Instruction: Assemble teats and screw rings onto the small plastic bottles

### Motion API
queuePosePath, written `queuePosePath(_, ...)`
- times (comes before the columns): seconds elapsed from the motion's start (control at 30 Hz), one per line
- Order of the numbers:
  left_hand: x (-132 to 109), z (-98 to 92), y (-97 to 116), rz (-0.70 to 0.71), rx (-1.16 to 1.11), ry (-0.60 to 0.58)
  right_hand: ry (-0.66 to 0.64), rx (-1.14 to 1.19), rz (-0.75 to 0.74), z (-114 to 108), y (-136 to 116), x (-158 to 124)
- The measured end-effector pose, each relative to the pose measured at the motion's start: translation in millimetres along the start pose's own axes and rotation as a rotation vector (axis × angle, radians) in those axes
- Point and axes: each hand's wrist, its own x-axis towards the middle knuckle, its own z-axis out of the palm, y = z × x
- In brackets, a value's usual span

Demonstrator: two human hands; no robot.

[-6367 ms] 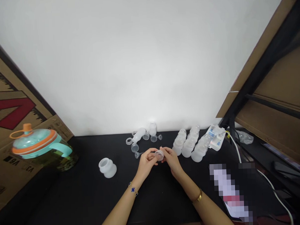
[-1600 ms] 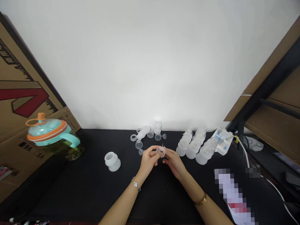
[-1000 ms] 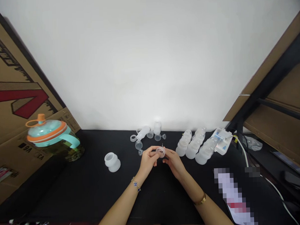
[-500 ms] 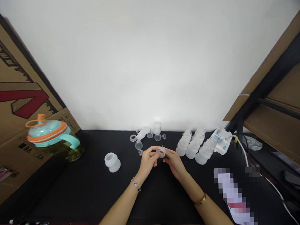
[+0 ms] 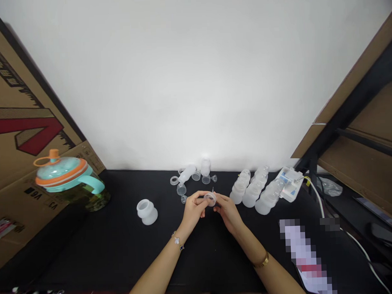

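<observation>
Between my two hands is a translucent bottle ring (image 5: 210,199), its open side facing me and a thin clear tip poking up behind it. My left hand (image 5: 195,205) pinches the ring from the left, thumb at its inside edge. My right hand (image 5: 226,207) has its fingers closed on the right side. A white open-mouthed baby bottle body (image 5: 147,212) stands to the left. Loose clear bottle parts, among them a domed cap (image 5: 181,189) and a ring (image 5: 174,180), lie behind my hands. Several assembled baby bottles (image 5: 266,199) stand in rows at the right.
A large jug (image 5: 68,181) with a turquoise and orange lid stands left beside a cardboard box (image 5: 19,170). At the right are a white power strip (image 5: 291,184) with a cable, a pixelated phone (image 5: 307,259) and a clear plastic bag (image 5: 330,187). The white wall (image 5: 193,78) borders the black table's back.
</observation>
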Motion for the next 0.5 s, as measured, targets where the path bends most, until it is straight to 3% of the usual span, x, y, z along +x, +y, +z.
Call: queuePosePath(0.5,0.8,0.0,0.9,0.002,0.007,0.003,0.009,-0.023,-0.021,-0.6,0.0,0.3)
